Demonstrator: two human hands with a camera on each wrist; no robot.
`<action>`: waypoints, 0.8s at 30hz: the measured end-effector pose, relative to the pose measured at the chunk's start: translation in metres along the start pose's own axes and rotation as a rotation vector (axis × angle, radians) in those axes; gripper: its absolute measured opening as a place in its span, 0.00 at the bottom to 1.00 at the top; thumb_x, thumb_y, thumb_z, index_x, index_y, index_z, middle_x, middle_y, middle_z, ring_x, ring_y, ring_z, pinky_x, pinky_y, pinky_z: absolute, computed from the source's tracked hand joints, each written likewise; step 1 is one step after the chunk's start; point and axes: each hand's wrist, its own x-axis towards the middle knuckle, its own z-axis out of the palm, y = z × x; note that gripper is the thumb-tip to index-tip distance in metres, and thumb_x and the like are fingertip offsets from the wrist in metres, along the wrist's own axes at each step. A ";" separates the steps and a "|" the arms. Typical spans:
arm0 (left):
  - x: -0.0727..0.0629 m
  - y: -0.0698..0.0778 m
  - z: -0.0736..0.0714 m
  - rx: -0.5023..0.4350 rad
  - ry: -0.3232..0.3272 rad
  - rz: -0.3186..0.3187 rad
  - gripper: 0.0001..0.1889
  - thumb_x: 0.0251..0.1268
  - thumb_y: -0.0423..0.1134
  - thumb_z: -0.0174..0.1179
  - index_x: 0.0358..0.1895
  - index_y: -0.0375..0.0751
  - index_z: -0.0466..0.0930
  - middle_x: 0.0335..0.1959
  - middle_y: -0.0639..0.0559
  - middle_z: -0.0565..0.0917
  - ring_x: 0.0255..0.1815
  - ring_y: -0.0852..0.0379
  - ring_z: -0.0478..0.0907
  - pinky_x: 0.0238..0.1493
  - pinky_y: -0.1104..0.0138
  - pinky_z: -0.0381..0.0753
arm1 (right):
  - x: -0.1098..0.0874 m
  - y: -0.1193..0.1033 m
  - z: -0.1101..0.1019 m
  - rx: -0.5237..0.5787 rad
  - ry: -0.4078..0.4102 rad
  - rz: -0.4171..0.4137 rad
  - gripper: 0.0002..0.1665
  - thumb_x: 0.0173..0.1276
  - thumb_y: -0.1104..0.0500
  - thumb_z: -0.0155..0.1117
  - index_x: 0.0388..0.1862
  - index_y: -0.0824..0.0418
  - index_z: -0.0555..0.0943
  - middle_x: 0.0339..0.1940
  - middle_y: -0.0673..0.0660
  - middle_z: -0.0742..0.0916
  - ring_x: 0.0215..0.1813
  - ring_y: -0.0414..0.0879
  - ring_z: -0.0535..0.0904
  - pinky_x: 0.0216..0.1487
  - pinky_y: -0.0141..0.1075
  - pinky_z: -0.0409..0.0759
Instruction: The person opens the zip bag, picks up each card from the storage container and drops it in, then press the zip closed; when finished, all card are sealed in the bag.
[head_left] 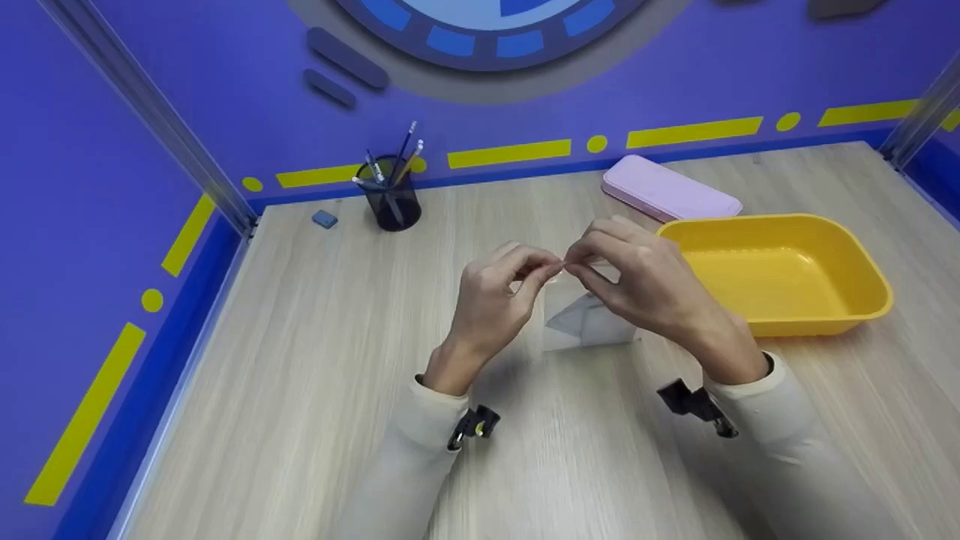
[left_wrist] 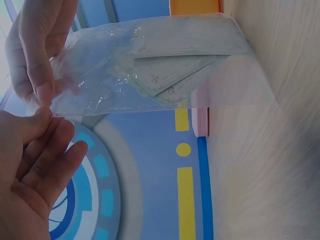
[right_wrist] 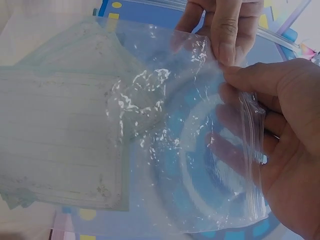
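A clear zip bag (right_wrist: 190, 165) hangs upright above the table, its lower edge at or near the tabletop. Inside lie several pale, lined paper sheets (right_wrist: 60, 140) with greenish borders, fanned at different angles. My left hand (head_left: 487, 304) pinches the bag's top edge near one corner between thumb and fingertip. Close beside it, my right hand (head_left: 649, 281) pinches the same edge, the fingertips of both hands almost touching. In the right wrist view the zip strip (right_wrist: 252, 165) runs along the right palm, and some right fingers show through the plastic.
To the right stands a yellow plastic basin (head_left: 780, 326), with a pink case (head_left: 667, 187) behind it. At the back left are a black mesh cup (head_left: 396, 210) of pencils and a small blue eraser (head_left: 325, 219). Blue-purple panels (head_left: 225, 90) wall the table's back and sides.
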 end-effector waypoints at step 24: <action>0.000 -0.008 -0.007 0.075 0.039 0.037 0.04 0.71 0.29 0.69 0.36 0.36 0.86 0.30 0.49 0.86 0.28 0.58 0.81 0.30 0.68 0.82 | -0.003 0.016 -0.014 -0.006 -0.063 0.070 0.08 0.65 0.67 0.79 0.41 0.64 0.88 0.38 0.55 0.89 0.43 0.49 0.84 0.47 0.37 0.82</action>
